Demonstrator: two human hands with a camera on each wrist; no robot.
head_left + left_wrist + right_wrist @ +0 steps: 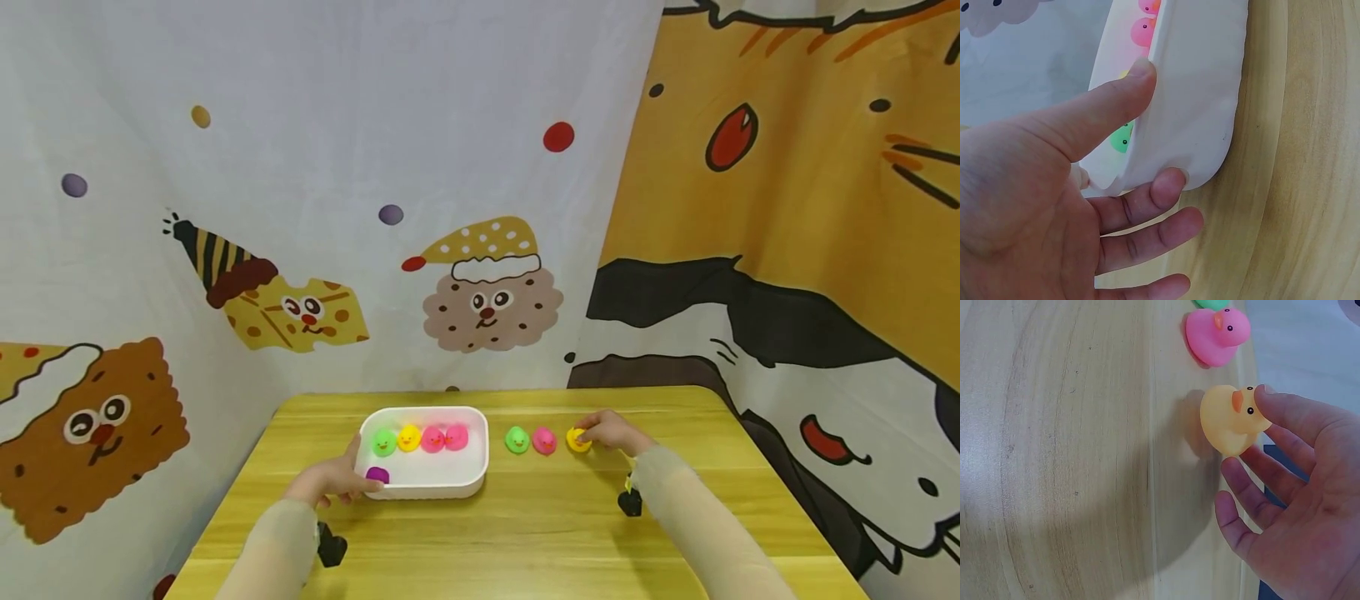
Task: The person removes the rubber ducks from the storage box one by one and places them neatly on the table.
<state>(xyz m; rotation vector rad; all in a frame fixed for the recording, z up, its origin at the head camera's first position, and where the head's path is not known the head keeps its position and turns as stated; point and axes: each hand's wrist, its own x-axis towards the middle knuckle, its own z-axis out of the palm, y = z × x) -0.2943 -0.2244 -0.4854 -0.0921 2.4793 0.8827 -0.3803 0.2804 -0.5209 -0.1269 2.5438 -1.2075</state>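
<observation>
At the near left corner of the white plastic tray [442,492], my left hand [330,481] grips the rim, thumb over the edge and fingers along the outside wall. Inside the tray stand a green duck [384,443], a yellow duck [408,438] and two pink ducks [432,439] in a row. A purple item [378,475], partly hidden, lies by the left thumb. My right hand [611,432] pinches a yellow rubber duck [1225,422] between thumb and fingers, right of the tray. Whether this duck touches the table, I cannot tell.
Between tray and right hand, a green duck [517,440] and a pink duck [544,441] stand on the wooden table [465,550]. A curtain [337,167] with cartoon prints hangs behind the table's far edge and along its sides.
</observation>
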